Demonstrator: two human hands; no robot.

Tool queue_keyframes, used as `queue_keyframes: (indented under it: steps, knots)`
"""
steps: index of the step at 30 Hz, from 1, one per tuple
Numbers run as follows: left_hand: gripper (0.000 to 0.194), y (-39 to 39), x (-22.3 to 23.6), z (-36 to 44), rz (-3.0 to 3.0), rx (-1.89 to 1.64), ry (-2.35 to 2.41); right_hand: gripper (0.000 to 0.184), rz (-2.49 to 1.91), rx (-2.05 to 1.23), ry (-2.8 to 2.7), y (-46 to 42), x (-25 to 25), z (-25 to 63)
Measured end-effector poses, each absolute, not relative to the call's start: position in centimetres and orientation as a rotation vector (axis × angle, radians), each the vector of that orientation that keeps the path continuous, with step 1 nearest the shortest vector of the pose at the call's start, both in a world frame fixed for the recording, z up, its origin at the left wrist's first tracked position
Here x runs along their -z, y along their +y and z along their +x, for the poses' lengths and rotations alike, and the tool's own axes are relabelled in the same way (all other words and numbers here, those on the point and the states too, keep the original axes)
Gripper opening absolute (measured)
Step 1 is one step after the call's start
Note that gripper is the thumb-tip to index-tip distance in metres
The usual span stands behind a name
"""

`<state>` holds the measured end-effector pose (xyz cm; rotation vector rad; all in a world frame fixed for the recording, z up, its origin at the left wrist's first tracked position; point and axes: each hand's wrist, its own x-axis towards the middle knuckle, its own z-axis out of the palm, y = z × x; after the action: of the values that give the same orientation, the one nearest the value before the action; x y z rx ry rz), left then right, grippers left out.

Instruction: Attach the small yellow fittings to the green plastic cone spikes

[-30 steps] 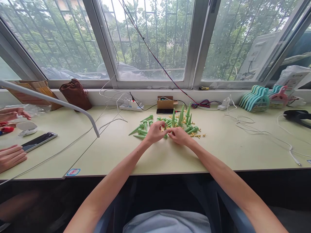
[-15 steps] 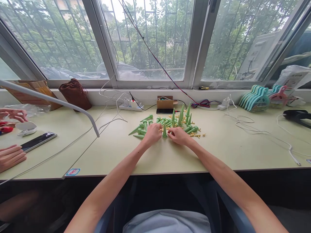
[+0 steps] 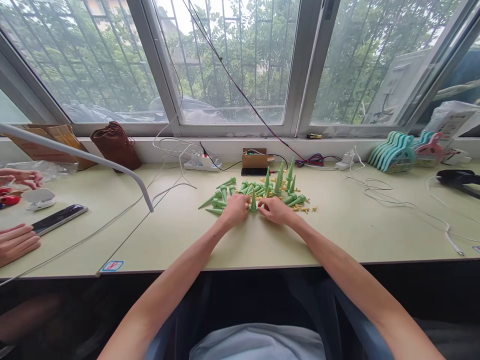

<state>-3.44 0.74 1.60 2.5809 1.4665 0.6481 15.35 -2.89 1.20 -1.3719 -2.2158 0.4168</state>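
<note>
A green plastic spike (image 3: 254,204) stands upright, point up, on the table between my two hands. Just left of it is my left hand (image 3: 236,208), its fingers drawn together, with a bit of yellow showing by the fingertips. My right hand (image 3: 275,210) rests close to the spike's right side, thumb and fingers curled in; what they hold, if anything, is hidden. Loose green spikes (image 3: 210,199) lie beyond and left of my left hand. Behind my right hand several spikes stand upright (image 3: 279,180) among small yellow plastic fittings (image 3: 302,210).
A phone (image 3: 255,172) lies before a small cardboard box (image 3: 254,159). White cables (image 3: 405,200) trail over the right side, near teal hangers (image 3: 393,152). At left, another person's hands (image 3: 17,244) are beside a phone (image 3: 60,219); a grey curved bar (image 3: 123,167) crosses there.
The upright spike between my hands has shifted very slightly left. Both hands stay almost in place around it, with only small finger movement.
</note>
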Motion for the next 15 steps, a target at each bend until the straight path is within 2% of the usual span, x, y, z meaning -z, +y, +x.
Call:
queue_keyframes:
  steps: [8,15]
  knots:
    - [0.015,0.93,-1.3,-3.57,2.565,-0.729,1.386,0.019,-1.38,-0.432,-2.226,-2.87,-1.21,15.36]
    - [0.018,0.77,-1.4,-3.45,2.62,-0.636,1.416,0.02,-1.377,-0.438,-2.236,-2.96,-1.27,15.37]
